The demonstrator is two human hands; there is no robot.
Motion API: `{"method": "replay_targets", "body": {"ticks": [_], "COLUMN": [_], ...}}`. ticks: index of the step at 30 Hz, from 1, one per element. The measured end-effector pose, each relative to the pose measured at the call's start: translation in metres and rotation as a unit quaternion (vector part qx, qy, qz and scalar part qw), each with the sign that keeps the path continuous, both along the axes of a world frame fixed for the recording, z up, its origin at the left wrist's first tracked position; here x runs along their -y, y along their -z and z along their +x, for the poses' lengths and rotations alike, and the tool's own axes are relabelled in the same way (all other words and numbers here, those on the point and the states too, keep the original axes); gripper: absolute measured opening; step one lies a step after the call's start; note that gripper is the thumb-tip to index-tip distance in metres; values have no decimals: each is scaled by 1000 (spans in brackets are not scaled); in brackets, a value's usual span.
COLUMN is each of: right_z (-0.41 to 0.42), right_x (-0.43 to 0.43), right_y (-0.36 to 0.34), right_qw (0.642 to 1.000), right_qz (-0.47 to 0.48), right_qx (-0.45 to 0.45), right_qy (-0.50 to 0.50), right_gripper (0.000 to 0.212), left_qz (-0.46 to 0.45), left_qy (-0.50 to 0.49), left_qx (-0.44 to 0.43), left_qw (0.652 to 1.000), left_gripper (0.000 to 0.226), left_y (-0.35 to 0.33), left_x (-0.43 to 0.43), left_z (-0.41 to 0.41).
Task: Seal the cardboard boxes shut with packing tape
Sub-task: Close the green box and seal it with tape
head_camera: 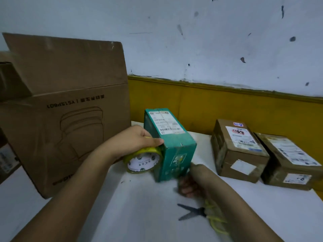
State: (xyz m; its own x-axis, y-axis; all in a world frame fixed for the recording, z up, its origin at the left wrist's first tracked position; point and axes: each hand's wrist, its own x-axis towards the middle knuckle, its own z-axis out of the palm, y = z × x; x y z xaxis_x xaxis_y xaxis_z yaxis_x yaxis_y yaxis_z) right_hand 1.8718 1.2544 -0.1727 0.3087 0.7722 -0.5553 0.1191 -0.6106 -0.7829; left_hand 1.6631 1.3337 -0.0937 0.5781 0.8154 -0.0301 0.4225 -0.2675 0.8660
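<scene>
Your left hand (139, 140) is curled round the yellow roll of packing tape (142, 161), thumb pressed to the side of the small teal-green cardboard box (170, 145), which stands tilted on the white surface (139, 215). Your right hand (187, 186) sits low at the box's near corner. It is blurred, so I cannot tell whether it grips tape, the box or nothing.

I judge the work part done. The inner brown cardboard parcel (239, 151) and the outer brown cardboard parcel (288, 159), touching at your right, look already taped. The green box is in hand. The big brown cardboard carton (70, 128) at your left has its flap standing open.

There is open room in front of you, but the dark scissors (192, 211) lie partly under your right forearm. The carton crowds the roll's side, and the wall is close behind.
</scene>
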Motion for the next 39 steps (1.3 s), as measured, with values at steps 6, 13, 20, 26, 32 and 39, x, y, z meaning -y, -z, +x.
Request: {"method": "replay_targets", "body": {"ticks": [6, 13, 20, 26, 32, 39], "right_z": [-15, -30, -16, 10, 18, 14], "right_x": [32, 5, -5, -7, 2, 1], "right_y": [-59, -36, -40, -39, -49, -48], "right_qw": [830, 873, 879, 886, 900, 935], "right_qz": [296, 302, 293, 359, 393, 307], "right_qx": [473, 374, 374, 288, 135, -78], "right_qy": [14, -81, -38, 55, 136, 158], "right_gripper": [37, 83, 71, 60, 46, 31], "left_qz": [-7, -58, -121, -75, -29, -30], "left_qy": [7, 19, 22, 18, 8, 6], "left_qx": [-36, 127, 122, 108, 46, 62], "left_qw": [999, 990, 985, 991, 999, 998], "left_gripper": [39, 40, 37, 31, 44, 55], "left_y": [16, 43, 64, 55, 56, 58], "left_x": [5, 13, 28, 30, 29, 23], "left_z": [12, -11, -14, -1, -10, -6]}}
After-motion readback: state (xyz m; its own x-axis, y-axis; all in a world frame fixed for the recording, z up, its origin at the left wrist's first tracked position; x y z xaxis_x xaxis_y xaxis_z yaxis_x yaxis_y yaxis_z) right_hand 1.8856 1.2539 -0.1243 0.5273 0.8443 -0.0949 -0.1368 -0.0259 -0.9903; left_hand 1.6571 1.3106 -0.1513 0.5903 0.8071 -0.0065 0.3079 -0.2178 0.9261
